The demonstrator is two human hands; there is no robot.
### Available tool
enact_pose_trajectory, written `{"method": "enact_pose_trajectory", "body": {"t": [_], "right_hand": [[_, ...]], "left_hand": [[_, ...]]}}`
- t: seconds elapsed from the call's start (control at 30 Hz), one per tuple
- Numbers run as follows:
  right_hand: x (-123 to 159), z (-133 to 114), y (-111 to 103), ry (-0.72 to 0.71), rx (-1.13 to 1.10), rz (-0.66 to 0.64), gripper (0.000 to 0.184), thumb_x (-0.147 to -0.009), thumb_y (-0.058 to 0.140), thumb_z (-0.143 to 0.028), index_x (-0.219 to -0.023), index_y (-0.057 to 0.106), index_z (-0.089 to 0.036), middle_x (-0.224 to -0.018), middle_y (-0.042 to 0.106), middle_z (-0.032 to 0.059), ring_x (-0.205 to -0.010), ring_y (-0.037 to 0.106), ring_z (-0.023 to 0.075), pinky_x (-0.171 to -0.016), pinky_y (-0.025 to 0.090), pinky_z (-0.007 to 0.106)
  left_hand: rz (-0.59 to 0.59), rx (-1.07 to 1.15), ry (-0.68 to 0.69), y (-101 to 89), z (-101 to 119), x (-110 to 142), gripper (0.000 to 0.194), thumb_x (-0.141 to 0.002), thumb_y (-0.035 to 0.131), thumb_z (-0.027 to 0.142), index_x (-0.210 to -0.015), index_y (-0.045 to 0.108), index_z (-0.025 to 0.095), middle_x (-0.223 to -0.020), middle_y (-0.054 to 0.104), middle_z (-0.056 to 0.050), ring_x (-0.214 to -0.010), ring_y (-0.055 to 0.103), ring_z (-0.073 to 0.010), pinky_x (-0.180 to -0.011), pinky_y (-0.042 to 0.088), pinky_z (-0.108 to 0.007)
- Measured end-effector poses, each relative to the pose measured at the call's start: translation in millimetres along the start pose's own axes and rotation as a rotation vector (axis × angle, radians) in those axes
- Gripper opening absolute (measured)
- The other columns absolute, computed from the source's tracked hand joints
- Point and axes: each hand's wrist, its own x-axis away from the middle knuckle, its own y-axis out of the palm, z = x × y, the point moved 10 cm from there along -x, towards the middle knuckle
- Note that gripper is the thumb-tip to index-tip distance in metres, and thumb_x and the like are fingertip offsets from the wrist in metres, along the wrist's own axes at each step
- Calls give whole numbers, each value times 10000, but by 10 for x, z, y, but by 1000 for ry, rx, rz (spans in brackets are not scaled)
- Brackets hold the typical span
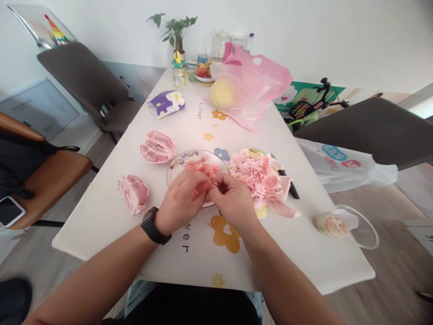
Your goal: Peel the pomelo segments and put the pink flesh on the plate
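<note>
Pulp on plate, centre of frame.
Left hand: grip curled round a pulp piece. Right hand: grip pinched closed, contents cannot be told. Peel heaped right of centre.

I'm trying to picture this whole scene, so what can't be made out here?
All in the head view:
- What the right hand pinches: hidden by its own fingers.
- The plate's near part: behind the left hand and right hand.
- Whether the black tool is a knife: pomelo peel covers part.
- The yellow round thing's kind: blurred by the pink plastic bag.
- The phone-like device: cut off by the left edge.
</note>
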Motion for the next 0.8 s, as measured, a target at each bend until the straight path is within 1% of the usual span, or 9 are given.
{"method": "enact_pose_trajectory", "body": {"t": [0.1,0.2,0.3,0.4,0.5,0.6,0.7,0.8], "right_hand": [[-15,46,13,22,-114,-36,118,-797,673,-282,-723,598,-228,-654,570,-49,-586,495,125,-530,406,261],[-24,10,4,-16,-165,-39,111,-832,694,-306,-767,652,-227,-687,615,-38,-610,541,132,-559,448,269],[-25,-10,27,-12,-185,-60,112,-849,711,-322,-803,710,-221,-728,670,-20,-664,609,148,-619,503,284],[-22,9,42,27,-186,-72,113,-855,710,-318,-798,725,-221,-741,695,-14,-674,632,154,-628,516,290],[-25,22,48,31,-197,-82,92,-860,701,-296,-813,738,-226,-766,718,-11,-699,665,161,-645,541,294],[-37,26,91,13,-254,-126,95,-871,709,-310,-889,765,-236,-852,758,7,-779,717,182,-704,590,314],[-50,14,129,-18,-248,-163,162,-878,743,-370,-975,791,-250,-972,786,30,-875,739,204,-773,615,342],[-64,25,107,-32,-224,-140,171,-881,763,-403,-953,789,-249,-969,785,31,-876,737,204,-779,618,344]], "left_hand": [[12,46,-90,-21,-91,9,169,-927,673,96,-1024,632,229,-942,726,-11,-881,677,-165,-799,563,-307],[26,53,-142,-37,-171,26,194,-903,690,108,-1043,639,232,-965,724,-14,-910,683,-176,-834,567,-325],[26,52,-135,-35,-188,29,181,-909,683,118,-1045,641,230,-955,711,-14,-934,682,-182,-864,565,-337],[23,48,-103,-32,-157,19,157,-923,674,126,-1035,633,229,-948,709,-16,-938,680,-183,-870,559,-339],[22,51,-94,-31,-134,9,152,-928,675,127,-1031,632,229,-958,721,-15,-939,681,-178,-866,552,-331],[9,76,-177,-15,-202,15,174,-915,691,127,-1043,644,235,-954,718,-4,-901,674,-165,-827,546,-310],[-16,129,-241,16,-254,17,141,-910,693,142,-1010,647,230,-949,702,-9,-900,663,-166,-818,543,-310],[-60,232,-304,65,-307,16,148,-893,708,168,-1018,649,221,-997,696,-32,-953,665,-182,-863,549,-332]]}}
